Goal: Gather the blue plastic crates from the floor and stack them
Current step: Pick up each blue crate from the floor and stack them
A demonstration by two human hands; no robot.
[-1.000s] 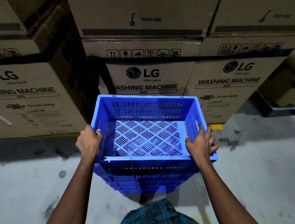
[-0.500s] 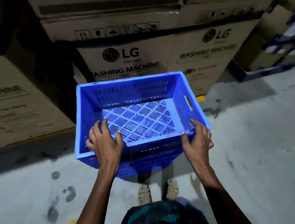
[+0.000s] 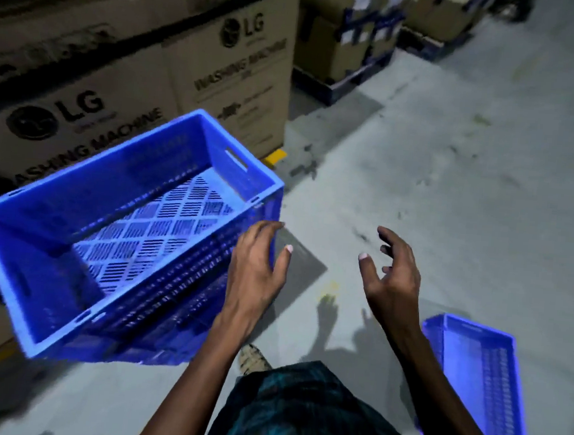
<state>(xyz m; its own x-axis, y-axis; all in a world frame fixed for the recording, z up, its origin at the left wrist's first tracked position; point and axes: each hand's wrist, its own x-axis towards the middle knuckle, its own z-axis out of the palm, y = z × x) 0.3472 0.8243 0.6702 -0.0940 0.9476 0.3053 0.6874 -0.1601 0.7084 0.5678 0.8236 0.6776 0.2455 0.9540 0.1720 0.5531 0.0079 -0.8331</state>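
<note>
Stacked washing-machine cartons (image 3: 125, 77) fill the frame from nine to twelve o'clock, with more boxes on a pallet (image 3: 347, 47) at one o'clock and bare concrete floor (image 3: 452, 196) across the right half.

The stack of blue crates (image 3: 119, 238) sits at nine o'clock, hard by the cartons, its top crate empty and seated on the crates beneath. Half a second ago both hands were on that crate's near rim; now they have let go, and the view has swung right. By the look of it, this crate's placing is finished and the person is turning to the next one.

That next one appears to be the loose blue crate (image 3: 482, 383), lying on the floor at five o'clock, well apart from the stack and partly cut off by the frame edge.

The left hand (image 3: 257, 266) hangs at centre, palm down, fingers spread and relaxed; its fingertips overlap the stack's near corner, and whether they touch it cannot be told. The right hand (image 3: 391, 273) floats at three o'clock of the left, clear of everything, fingers loosely curved and gripping nothing. The hands are apart, both forearms reaching forward from the bottom edge, above a checked garment (image 3: 297, 417) and one sandalled foot (image 3: 254, 359).
</note>
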